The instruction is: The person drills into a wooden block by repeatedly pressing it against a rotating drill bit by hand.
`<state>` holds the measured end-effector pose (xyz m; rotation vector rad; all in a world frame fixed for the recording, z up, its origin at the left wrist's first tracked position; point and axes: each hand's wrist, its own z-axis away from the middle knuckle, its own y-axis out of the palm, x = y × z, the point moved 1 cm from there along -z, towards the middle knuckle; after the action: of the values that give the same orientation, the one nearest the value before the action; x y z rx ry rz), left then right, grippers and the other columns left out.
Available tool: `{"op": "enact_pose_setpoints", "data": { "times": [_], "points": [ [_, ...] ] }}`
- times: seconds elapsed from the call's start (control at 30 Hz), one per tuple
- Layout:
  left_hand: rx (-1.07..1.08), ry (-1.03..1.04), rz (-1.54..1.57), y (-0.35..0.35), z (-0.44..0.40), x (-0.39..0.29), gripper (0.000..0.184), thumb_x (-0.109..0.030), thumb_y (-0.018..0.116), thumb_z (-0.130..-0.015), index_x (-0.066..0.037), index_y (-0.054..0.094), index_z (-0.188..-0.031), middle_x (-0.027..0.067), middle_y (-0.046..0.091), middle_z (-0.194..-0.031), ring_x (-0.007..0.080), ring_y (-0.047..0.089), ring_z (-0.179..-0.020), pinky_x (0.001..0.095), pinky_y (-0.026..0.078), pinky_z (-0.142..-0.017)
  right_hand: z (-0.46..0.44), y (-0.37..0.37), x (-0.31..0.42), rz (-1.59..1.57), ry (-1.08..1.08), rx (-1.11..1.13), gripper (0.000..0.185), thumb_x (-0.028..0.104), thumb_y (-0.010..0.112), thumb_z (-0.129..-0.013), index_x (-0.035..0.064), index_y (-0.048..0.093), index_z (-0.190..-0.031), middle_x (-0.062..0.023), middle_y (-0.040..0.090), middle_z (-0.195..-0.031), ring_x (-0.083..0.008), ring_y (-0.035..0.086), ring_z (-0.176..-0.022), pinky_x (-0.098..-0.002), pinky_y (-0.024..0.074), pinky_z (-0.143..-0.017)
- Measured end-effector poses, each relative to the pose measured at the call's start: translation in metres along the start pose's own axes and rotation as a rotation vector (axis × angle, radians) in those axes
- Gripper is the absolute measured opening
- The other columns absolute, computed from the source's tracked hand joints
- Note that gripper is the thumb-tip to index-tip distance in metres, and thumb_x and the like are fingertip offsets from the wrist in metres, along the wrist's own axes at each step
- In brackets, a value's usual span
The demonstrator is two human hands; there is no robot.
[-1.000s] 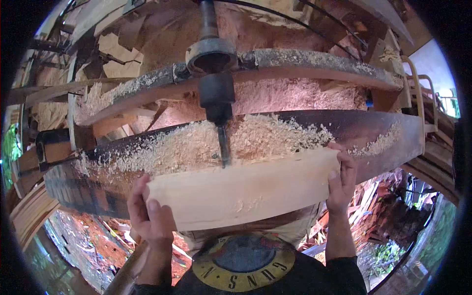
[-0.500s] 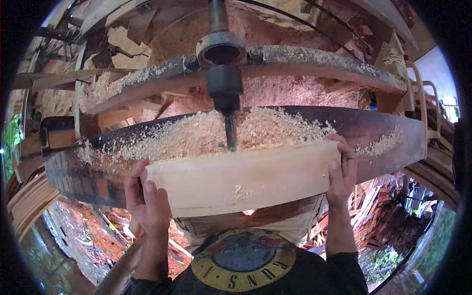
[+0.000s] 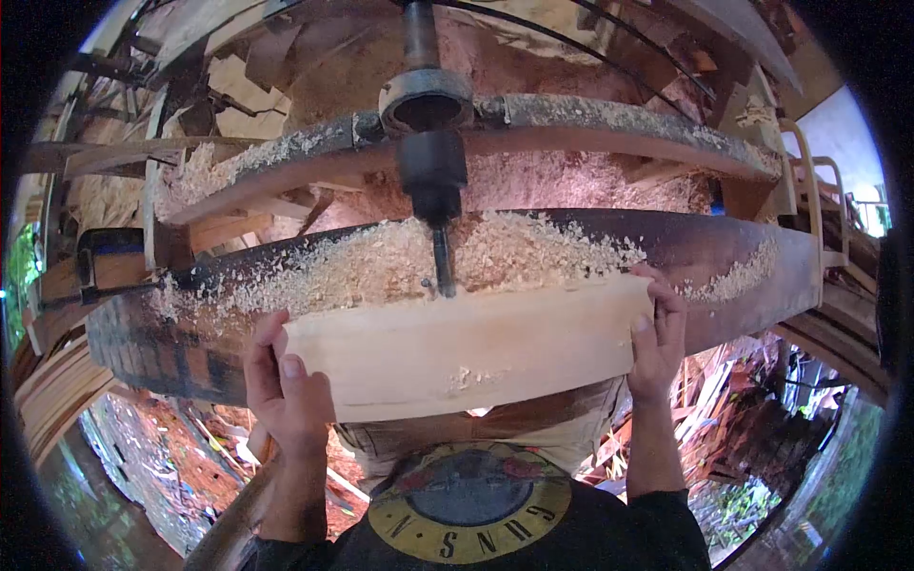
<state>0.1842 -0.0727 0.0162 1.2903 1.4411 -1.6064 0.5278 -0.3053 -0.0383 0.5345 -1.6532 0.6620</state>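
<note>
A pale wooden board [image 3: 466,347] lies across the dark worktable [image 3: 752,285], its near edge against or close to my body. My left hand [image 3: 286,385] grips the board's left end, thumb on top. At the right end, my right hand [image 3: 657,333] holds on in the same way, fingers curled round the edge. The drill chuck [image 3: 430,171] hangs above the far edge, and its bit [image 3: 443,262] points down at that edge, around the middle. Whether the bit touches the wood I cannot tell. A few shavings rest on the board's face.
Wood shavings [image 3: 362,266] are heaped behind the board and round the bit. A wooden beam [image 3: 619,124] dusted with chips runs behind the drill. Stacked planks [image 3: 67,390] stand at the left, and a metal frame [image 3: 824,200] is at the right.
The board and both hands have shifted very slightly to the left relative to the table. Both hands keep their grip. The view has tilted a little.
</note>
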Motion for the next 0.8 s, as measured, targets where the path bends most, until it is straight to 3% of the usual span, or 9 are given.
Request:
{"op": "enact_pose_setpoints", "data": {
  "times": [0.1, 0.43, 0.6, 0.8],
  "points": [
    [0.008, 0.006, 0.056, 0.000, 0.009, 0.003, 0.048, -0.025, 0.059, -0.105, 0.004, 0.049, -0.142, 0.0160, 0.056, -0.142, 0.0207, 0.055, -0.124, 0.0353, 0.044, -0.106, 0.008, -0.003, -0.001, -0.018, 0.018, -0.018, 0.037, 0.007, 0.053, -0.100, 0.0017, 0.046, -0.135, -0.0266, 0.049, -0.148, -0.0330, 0.049, -0.136, -0.0479, 0.0348, -0.118],
    [-0.004, 0.064, 0.004, 0.006, 0.002, 0.000, 0.040, -0.024, 0.049, -0.108, 0.005, 0.055, -0.135, 0.0145, 0.061, -0.135, 0.0233, 0.055, -0.126, 0.0392, 0.040, -0.111, 0.003, -0.005, 0.002, 0.050, -0.031, 0.024, 0.035, 0.010, 0.054, -0.102, 0.0011, 0.045, -0.135, -0.0262, 0.051, -0.145, -0.0317, 0.050, -0.134, -0.0470, 0.0353, -0.117],
    [-0.060, -0.077, 0.057, 0.008, -0.006, -0.006, 0.039, -0.024, 0.050, -0.108, 0.004, 0.056, -0.134, 0.0128, 0.061, -0.135, 0.0222, 0.054, -0.127, 0.0387, 0.039, -0.112, -0.008, 0.001, 0.002, 0.079, -0.033, 0.037, 0.036, 0.008, 0.053, -0.101, 0.0005, 0.045, -0.135, -0.0265, 0.050, -0.146, -0.0326, 0.050, -0.135, -0.0475, 0.0346, -0.117],
    [-0.015, -0.002, 0.132, 0.004, 0.005, 0.006, 0.044, -0.023, 0.059, -0.105, 0.004, 0.053, -0.138, 0.0172, 0.057, -0.141, 0.0223, 0.053, -0.127, 0.0386, 0.041, -0.110, 0.002, -0.005, 0.000, 0.037, -0.032, 0.000, 0.036, 0.010, 0.052, -0.102, 0.0017, 0.046, -0.136, -0.0262, 0.051, -0.145, -0.0333, 0.050, -0.135, -0.0465, 0.0341, -0.118]
  ]
}}
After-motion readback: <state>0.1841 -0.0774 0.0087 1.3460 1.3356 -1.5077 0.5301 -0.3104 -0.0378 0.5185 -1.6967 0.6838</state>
